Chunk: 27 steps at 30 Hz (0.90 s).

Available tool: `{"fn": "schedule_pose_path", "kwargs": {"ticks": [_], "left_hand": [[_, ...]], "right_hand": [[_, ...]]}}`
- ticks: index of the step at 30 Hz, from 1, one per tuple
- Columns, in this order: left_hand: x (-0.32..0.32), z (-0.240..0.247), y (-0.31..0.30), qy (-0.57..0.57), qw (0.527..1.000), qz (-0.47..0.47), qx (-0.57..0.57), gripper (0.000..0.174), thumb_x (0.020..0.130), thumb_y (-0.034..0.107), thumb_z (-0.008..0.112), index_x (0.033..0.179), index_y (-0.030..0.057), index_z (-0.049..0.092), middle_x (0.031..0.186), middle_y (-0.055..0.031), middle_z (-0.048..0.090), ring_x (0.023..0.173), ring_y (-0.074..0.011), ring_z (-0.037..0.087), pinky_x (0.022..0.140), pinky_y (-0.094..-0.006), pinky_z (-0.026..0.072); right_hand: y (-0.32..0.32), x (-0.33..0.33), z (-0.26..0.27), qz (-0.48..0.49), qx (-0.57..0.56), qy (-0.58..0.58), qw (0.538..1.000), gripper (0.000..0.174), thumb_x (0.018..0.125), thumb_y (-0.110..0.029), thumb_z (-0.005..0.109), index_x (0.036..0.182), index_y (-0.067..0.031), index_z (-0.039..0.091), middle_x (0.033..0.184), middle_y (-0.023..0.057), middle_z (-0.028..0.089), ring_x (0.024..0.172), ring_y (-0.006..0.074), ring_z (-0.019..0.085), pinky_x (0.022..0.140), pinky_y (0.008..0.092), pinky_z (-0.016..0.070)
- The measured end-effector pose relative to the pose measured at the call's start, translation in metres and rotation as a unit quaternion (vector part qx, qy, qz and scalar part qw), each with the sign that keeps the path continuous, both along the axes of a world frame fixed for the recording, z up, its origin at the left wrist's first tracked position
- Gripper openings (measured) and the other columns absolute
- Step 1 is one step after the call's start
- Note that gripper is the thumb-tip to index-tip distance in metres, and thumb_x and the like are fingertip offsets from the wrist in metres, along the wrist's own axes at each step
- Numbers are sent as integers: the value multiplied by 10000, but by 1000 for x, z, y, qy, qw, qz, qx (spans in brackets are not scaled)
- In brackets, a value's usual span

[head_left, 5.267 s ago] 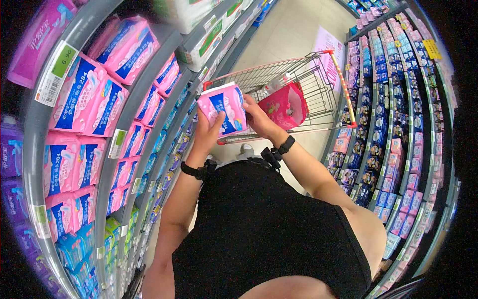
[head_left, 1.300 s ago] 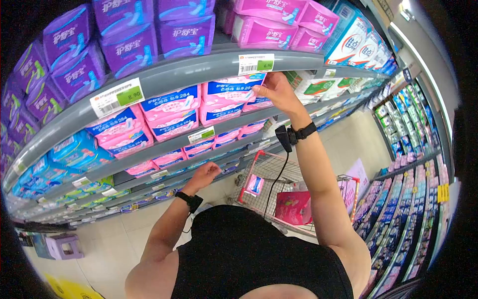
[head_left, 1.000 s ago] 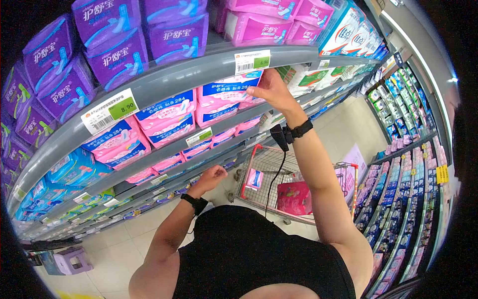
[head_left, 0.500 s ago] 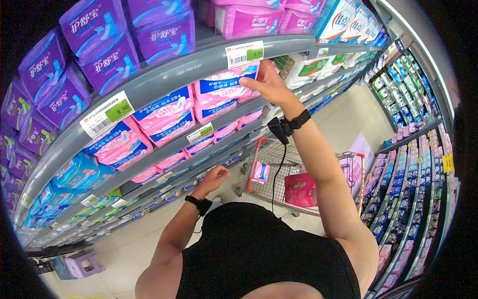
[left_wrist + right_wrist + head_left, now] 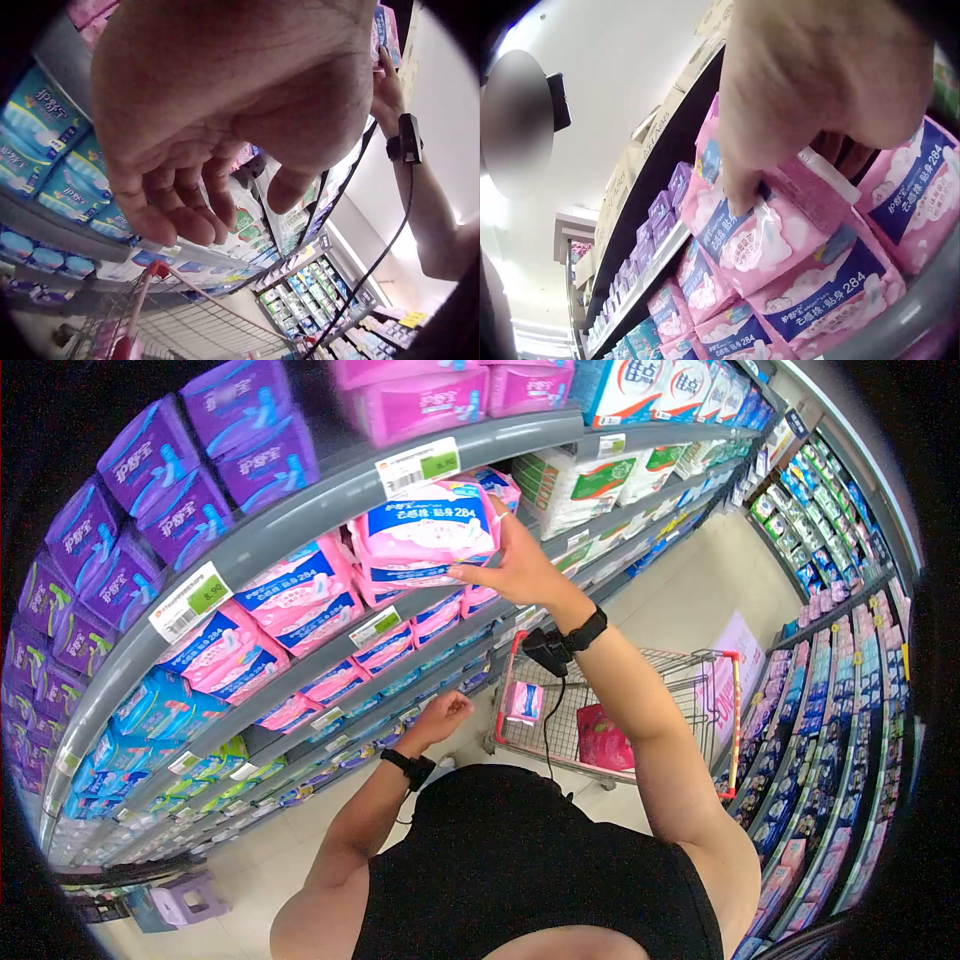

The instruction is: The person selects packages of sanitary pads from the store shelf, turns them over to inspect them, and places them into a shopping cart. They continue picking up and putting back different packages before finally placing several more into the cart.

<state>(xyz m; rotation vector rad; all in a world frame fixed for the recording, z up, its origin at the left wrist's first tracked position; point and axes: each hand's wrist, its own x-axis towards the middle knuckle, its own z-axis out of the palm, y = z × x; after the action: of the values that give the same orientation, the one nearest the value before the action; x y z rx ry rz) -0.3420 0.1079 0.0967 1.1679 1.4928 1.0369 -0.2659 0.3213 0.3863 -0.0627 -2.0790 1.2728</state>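
The right hand [image 5: 525, 565] grips the right end of a pink and blue pack [image 5: 425, 530] at the front of the shelf. In the right wrist view the thumb of the right hand [image 5: 810, 90] presses on the face of this pack [image 5: 742, 232], above similar packs [image 5: 829, 292]; its other fingers are mostly hidden. The left hand [image 5: 440, 720] hangs in front of the lower shelves, holding nothing. Its fingers are loosely curled in the left wrist view, where the left hand [image 5: 232, 112] fills the upper middle.
A shopping cart [image 5: 640, 660] stands at the right of the shelf, with a pink and blue pack [image 5: 525, 702] and a red bag [image 5: 603, 738] in it. Purple packs [image 5: 145, 455] fill the upper left shelf. Another stocked shelf [image 5: 830, 750] runs along the right. A purple stool [image 5: 190, 900] stands lower left.
Earlier both hands held a pack before the body; then the right hand reached to the shelf. Since half a second ago, its gripped pack has come forward past the shelf edge. The left hand stays low.
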Motion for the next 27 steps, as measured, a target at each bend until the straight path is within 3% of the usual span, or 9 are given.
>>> {"fn": "schedule_pose_path", "kwargs": {"ticks": [8,12,15,19,21,22,25,27], "left_hand": [[27,19,6,14,1000,15,8,276,942,285,669,1061,40,625,943,-53,637,892,-146,601,829,-307,489],[23,25,7,-74,995,29,56,331,944,251,670,1193,62,559,1031,-48,620,932,-141,587,860,-316,487],[22,76,2,-188,974,20,126,562,911,269,712,1358,88,423,1203,-67,570,1077,-162,567,934,-332,473],[28,121,11,-244,940,41,235,923,823,357,799,1506,90,239,1468,-125,399,1350,-226,432,1073,-371,407],[40,138,16,-243,938,27,247,924,820,315,808,1504,57,241,1479,-131,396,1347,-219,431,1081,-390,407],[44,141,16,-173,965,34,193,899,807,264,825,1481,20,283,1449,-125,442,1319,-209,457,1081,-392,410],[60,138,22,-144,979,11,145,857,801,217,831,1463,12,326,1402,-119,500,1274,-202,501,1063,-377,427],[76,144,26,-158,975,8,153,786,822,258,809,1429,-3,383,1341,-123,554,1225,-202,542,1038,-364,444]], "right_hand": [[-13,23,-8,-104,38,32,993,859,714,-224,886,1397,-26,404,1298,139,554,1216,225,524,1039,392,416],[-30,64,-8,-78,-119,84,986,822,738,-192,862,1397,-18,403,1266,85,565,1167,174,541,1006,356,448],[-24,102,-42,-46,-242,60,967,812,758,-168,836,1415,-7,387,1266,84,568,1161,171,543,1007,342,448],[-30,142,-95,-40,-238,-23,970,821,766,-180,819,1434,9,382,1278,89,567,1164,166,532,1024,336,429],[-40,160,-113,-34,-235,-78,968,821,767,-187,820,1435,6,382,1284,88,562,1170,161,525,1029,330,423],[-45,168,-118,-30,-229,-80,970,784,805,-195,793,1442,1,380,1294,81,555,1180,160,519,1029,330,422],[-51,192,-129,-50,-295,-73,951,730,863,-198,748,1455,-6,365,1307,74,547,1186,165,517,1032,342,423],[-53,208,-129,-50,-310,-78,946,680,934,-232,672,1480,-14,329,1340,82,524,1221,170,495,1056,347,404]]}}
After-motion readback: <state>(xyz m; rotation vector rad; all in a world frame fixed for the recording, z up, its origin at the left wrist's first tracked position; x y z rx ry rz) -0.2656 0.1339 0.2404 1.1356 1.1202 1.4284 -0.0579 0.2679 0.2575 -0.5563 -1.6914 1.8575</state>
